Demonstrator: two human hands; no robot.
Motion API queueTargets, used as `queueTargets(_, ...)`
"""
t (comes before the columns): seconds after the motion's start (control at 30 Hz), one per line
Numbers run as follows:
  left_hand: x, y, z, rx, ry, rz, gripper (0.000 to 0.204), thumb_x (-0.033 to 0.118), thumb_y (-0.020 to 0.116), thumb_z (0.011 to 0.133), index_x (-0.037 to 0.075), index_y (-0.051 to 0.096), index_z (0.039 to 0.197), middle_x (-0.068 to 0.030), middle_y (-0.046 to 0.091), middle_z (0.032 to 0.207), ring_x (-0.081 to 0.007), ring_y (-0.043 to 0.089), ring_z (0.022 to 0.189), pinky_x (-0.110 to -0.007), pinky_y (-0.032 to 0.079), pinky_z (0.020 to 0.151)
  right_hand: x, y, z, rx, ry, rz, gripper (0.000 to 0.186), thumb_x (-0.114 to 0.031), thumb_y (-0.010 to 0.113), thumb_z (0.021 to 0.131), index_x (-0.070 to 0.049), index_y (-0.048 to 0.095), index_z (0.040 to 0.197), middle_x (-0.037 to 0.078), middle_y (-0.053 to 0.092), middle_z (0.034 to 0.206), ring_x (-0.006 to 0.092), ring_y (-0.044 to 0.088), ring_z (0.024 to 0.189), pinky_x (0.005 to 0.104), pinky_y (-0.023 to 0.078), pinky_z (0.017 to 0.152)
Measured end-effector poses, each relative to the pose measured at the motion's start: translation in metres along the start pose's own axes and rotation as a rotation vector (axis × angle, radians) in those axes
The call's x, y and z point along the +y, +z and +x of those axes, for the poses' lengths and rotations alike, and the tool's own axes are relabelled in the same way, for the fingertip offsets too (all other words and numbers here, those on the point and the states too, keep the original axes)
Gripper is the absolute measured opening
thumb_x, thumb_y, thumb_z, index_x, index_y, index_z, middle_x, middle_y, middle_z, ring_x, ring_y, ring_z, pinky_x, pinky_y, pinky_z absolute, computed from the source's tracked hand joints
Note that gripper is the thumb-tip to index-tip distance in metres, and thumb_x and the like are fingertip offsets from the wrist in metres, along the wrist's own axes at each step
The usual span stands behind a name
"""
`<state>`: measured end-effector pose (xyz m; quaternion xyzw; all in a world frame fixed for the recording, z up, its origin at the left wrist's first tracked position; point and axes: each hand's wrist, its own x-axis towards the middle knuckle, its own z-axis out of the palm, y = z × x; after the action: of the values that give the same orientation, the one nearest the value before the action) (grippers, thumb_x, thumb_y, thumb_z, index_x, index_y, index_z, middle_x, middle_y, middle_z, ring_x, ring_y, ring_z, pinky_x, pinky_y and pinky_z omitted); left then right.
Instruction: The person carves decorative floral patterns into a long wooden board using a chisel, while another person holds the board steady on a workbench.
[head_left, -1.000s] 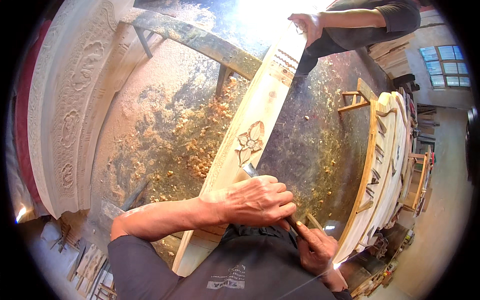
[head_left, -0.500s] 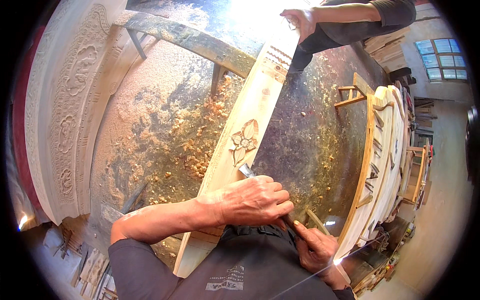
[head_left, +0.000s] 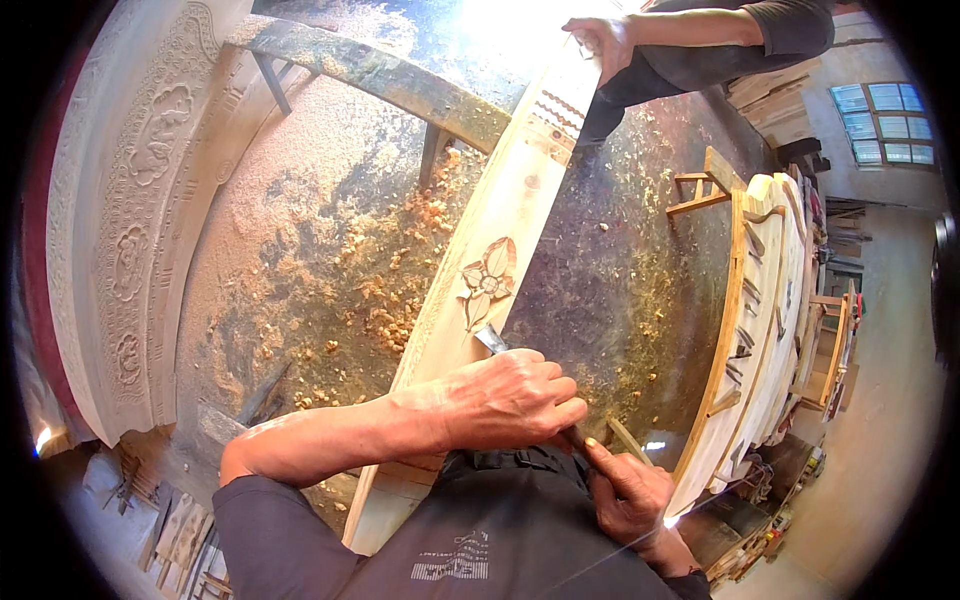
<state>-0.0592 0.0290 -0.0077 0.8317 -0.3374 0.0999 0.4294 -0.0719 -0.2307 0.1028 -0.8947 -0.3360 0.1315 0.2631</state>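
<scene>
Left hand (head_left: pixel 515 400) and right hand (head_left: pixel 632 488) are both clamped on one chisel (head_left: pixel 492 341) at the lower center, the left nearer its blade. Along the left of the frame curves a relief-carved wooden panel (head_left: pixel 108 220). A pale wooden board (head_left: pixel 515 205) slants from bottom center to upper center, a co-worker's hand (head_left: pixel 606 45) at its far end. The chisel's tip lies just below the board's carved flower (head_left: pixel 488 284).
</scene>
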Motion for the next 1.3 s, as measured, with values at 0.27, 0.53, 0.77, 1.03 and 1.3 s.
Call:
queueTargets(0.27, -0.001, 0.006, 0.001, 0.021, -0.003, 0.012, 0.023, 0.025, 0.077, 0.089, 0.011, 0.059, 0.087, -0.0033, 0.06, 0.08, -0.0232, 0.069, 0.077, -0.039, 0.057, 0.069, 0.002, -0.001, -0.001, -0.015, 0.024, -0.007, 0.059, 0.01, 0.081, 0.081, -0.008, 0.081, 0.137, 0.008, 0.068, 0.076, 0.0228, 0.064, 0.056, 0.0387, 0.05, 0.051)
queueTargets(0.53, -0.001, 0.004, 0.002, 0.027, -0.024, -0.07, 0.048, 0.051, 0.083, 0.093, 0.01, 0.058, 0.084, -0.0056, 0.061, 0.079, -0.0265, 0.069, 0.076, -0.041, 0.056, 0.068, -0.002, -0.007, 0.015, 0.081, -0.098, 0.072, 0.037, -0.011, 0.083, 0.094, -0.001, 0.08, 0.13, 0.018, 0.077, 0.097, 0.0346, 0.078, 0.087, 0.0407, 0.064, 0.078)
queueTargets(0.77, -0.002, 0.005, 0.0, 0.035, -0.067, -0.081, 0.05, 0.051, 0.084, 0.093, 0.009, 0.059, 0.085, -0.0072, 0.06, 0.077, -0.0295, 0.069, 0.075, -0.044, 0.057, 0.067, 0.031, -0.005, -0.015, 0.377, -0.249, 0.144, 0.094, -0.083, 0.039, 0.109, 0.003, 0.078, 0.115, 0.026, 0.078, 0.102, 0.0504, 0.076, 0.103, 0.0675, 0.062, 0.101)
queueTargets(1.03, -0.006, 0.004, -0.001, 0.064, -0.059, -0.118, 0.048, 0.05, 0.082, 0.096, 0.01, 0.059, 0.086, -0.0073, 0.059, 0.079, -0.029, 0.068, 0.075, -0.045, 0.056, 0.066, 0.023, -0.011, -0.011, 0.368, -0.23, 0.13, 0.099, -0.087, 0.034, 0.108, 0.002, 0.075, 0.11, 0.026, 0.075, 0.098, 0.0512, 0.072, 0.113, 0.0733, 0.054, 0.109)
queueTargets(1.3, 0.002, -0.002, 0.001, 0.208, 0.079, 0.14, 0.043, 0.05, 0.078, 0.096, 0.014, 0.056, 0.086, 0.0005, 0.052, 0.082, -0.0181, 0.059, 0.076, -0.033, 0.048, 0.066, 0.018, -0.012, 0.001, 0.234, -0.278, -0.072, 0.038, -0.029, 0.08, 0.102, 0.001, 0.073, 0.124, 0.026, 0.078, 0.111, 0.0489, 0.077, 0.107, 0.0582, 0.064, 0.098)
